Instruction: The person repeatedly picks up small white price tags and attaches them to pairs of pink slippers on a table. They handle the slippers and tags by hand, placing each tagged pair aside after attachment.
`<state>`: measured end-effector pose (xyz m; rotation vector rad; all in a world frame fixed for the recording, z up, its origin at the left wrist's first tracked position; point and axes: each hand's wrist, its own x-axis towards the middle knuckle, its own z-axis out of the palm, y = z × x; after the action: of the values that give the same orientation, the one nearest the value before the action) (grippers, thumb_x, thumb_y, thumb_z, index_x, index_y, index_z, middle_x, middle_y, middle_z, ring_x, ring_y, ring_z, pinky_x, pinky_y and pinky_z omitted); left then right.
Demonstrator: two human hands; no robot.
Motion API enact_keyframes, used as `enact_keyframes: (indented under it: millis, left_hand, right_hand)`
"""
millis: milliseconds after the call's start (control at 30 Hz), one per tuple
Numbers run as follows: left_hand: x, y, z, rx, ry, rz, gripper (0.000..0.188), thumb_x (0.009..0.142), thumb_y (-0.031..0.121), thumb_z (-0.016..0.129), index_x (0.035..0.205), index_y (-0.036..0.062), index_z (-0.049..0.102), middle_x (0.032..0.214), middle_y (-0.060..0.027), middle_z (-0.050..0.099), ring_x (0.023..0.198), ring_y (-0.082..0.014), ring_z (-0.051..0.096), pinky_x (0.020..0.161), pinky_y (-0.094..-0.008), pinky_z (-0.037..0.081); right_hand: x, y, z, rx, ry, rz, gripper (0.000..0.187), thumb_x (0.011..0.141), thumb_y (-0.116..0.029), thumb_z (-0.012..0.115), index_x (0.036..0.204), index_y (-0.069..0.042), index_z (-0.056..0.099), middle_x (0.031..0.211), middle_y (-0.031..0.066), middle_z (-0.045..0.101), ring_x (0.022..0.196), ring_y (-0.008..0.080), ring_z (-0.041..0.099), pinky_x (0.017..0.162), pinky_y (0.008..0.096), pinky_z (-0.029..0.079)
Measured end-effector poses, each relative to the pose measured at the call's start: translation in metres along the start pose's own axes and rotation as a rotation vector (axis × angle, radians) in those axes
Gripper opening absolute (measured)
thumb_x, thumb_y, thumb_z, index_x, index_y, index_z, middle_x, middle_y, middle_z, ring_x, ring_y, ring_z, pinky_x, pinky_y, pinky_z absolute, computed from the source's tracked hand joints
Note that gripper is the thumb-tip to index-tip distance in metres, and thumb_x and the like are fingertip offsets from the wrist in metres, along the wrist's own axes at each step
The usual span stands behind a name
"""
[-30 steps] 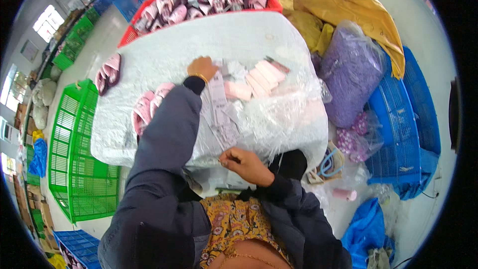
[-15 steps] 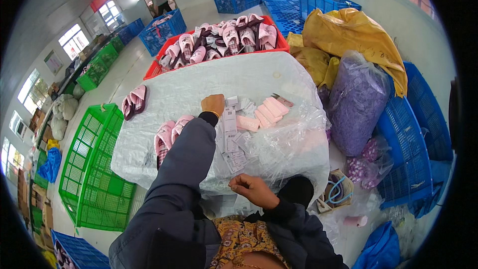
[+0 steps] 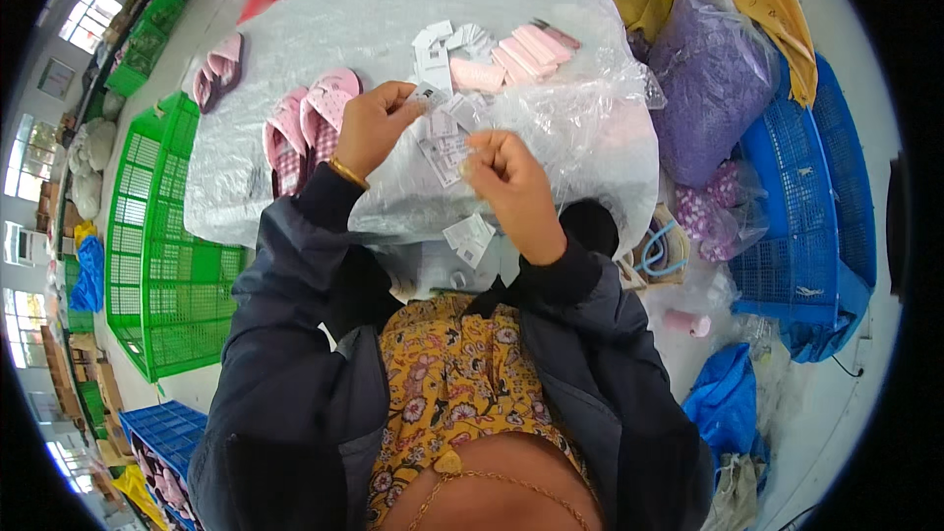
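Observation:
My left hand (image 3: 374, 133) is closed, pinching a small white printed tag (image 3: 429, 95) between thumb and fingertips, above the table. Opposite it, my right hand (image 3: 513, 195) has its fingers curled together; what they hold, if anything, is too small to make out. Between and beyond the hands lie loose white tags (image 3: 433, 61), some overlapping. A few more white tags (image 3: 470, 238) show at the near table edge, below my right hand. Left of my left hand sits a pair of pink slippers (image 3: 313, 118) with checked insoles. Pink card-like bundles (image 3: 531, 54) lie past the tags.
Plastic sheeting covers the table (image 3: 295, 34). Another slipper pair (image 3: 218, 71) rests at its left edge; small dark snips (image 3: 557, 33) lie by the pink bundles. A green crate (image 3: 172, 246) stands left, a purple-filled bag (image 3: 710, 88) and blue crates (image 3: 792, 226) right.
My left hand has drawn back toward me with a white tag in its fingers. My right hand has risen from the near edge to over the table. The view has tilted downward.

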<state>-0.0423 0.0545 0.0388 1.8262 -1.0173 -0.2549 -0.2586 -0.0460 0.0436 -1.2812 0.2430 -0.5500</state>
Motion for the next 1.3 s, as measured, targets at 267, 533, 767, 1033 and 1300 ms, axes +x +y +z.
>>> enact_keyframes:
  millis: [267,533,767,1033,1300]
  left_hand:
    - [-0.054,0.042,-0.003,-0.027,-0.048,-0.006,0.024,0.085,0.006,0.073,0.106,-0.0011,0.064,0.086,-0.0048,0.072,0.078,-0.006,0.064,0.068,-0.0215,0.048]
    - [-0.061,0.038,-0.006,0.001,-0.046,0.077,0.025,0.086,0.01,0.071,0.108,0.0004,0.063,0.085,-0.0111,0.073,0.071,-0.0108,0.068,0.061,-0.0244,0.053]
    - [-0.07,0.043,-0.009,0.053,-0.066,0.069,0.026,0.085,0.004,0.071,0.109,0.0003,0.063,0.082,-0.0023,0.069,0.073,-0.0055,0.061,0.063,-0.0218,0.047]
    - [-0.067,0.042,-0.031,-0.357,-0.362,-0.174,0.018,0.094,0.014,0.063,0.107,0.0022,0.063,0.088,0.0007,0.064,0.074,-0.0049,0.056,0.063,-0.02,0.044]
    - [-0.077,0.012,-0.046,-0.175,-0.421,-0.058,0.012,0.094,0.013,0.059,0.098,0.002,0.059,0.081,0.0014,0.056,0.073,-0.008,0.05,0.065,-0.0246,0.043]
  right_hand:
    - [0.021,0.009,0.023,-0.094,0.044,0.038,0.044,0.083,-0.004,0.069,0.121,0.003,0.047,0.08,0.0057,0.064,0.069,0.0073,0.057,0.062,0.0228,0.046]
    - [0.02,0.011,0.033,-0.195,0.06,0.049,0.042,0.083,-0.004,0.069,0.119,0.003,0.05,0.079,0.0059,0.065,0.069,0.0087,0.058,0.061,0.0239,0.047]
    - [0.018,0.015,0.034,-0.212,0.045,0.057,0.038,0.083,-0.005,0.068,0.117,0.003,0.052,0.08,0.0053,0.065,0.069,0.008,0.058,0.062,0.0236,0.047]
    - [0.014,0.015,0.032,-0.076,-0.062,0.155,0.023,0.087,-0.007,0.066,0.107,0.002,0.058,0.08,0.001,0.062,0.067,0.0052,0.054,0.059,0.0205,0.042]
    - [-0.003,0.017,0.041,-0.392,-0.123,0.107,0.032,0.087,-0.013,0.07,0.113,0.0,0.057,0.085,0.004,0.062,0.07,0.0079,0.057,0.063,0.0231,0.046]
